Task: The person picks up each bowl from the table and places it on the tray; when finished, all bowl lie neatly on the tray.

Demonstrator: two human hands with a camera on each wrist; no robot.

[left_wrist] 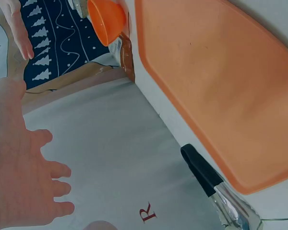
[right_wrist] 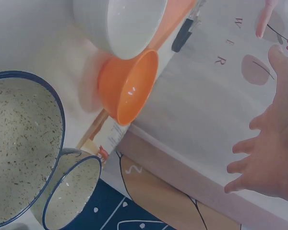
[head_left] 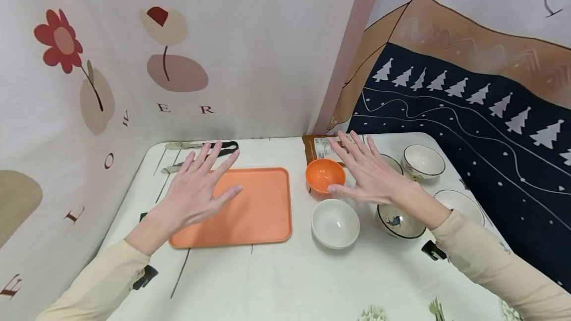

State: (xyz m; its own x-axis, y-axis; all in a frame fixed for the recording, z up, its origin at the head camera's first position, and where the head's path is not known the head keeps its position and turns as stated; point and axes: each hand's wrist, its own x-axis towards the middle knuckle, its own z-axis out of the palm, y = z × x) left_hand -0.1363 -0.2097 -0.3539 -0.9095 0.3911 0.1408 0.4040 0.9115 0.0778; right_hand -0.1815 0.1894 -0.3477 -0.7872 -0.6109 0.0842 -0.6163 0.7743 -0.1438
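Note:
My left hand (head_left: 196, 189) hovers with fingers spread above the left part of an orange tray (head_left: 256, 212). Beyond its fingertips lies a pair of tongs (head_left: 230, 149) with a black handle, partly covered by the hand. My right hand (head_left: 372, 177) is also held up with straight, spread fingers, holding nothing. Just left of it stands an orange bowl (head_left: 325, 175), and nearer to me a white bowl (head_left: 335, 224). Under the right wrist is a speckled bowl (head_left: 399, 223) with a dark rim and a blue figure. Another dark-rimmed bowl (right_wrist: 73, 194) is partly hidden behind the right hand in the head view.
At the right edge stand a patterned bowl (head_left: 424, 161) and a pale bowl (head_left: 461, 205), partly covered by the right forearm. A brown packet (head_left: 311, 148) with a white label lies at the back against the hanging cloth (head_left: 267, 63). A pale cloth (head_left: 276, 286) covers the table.

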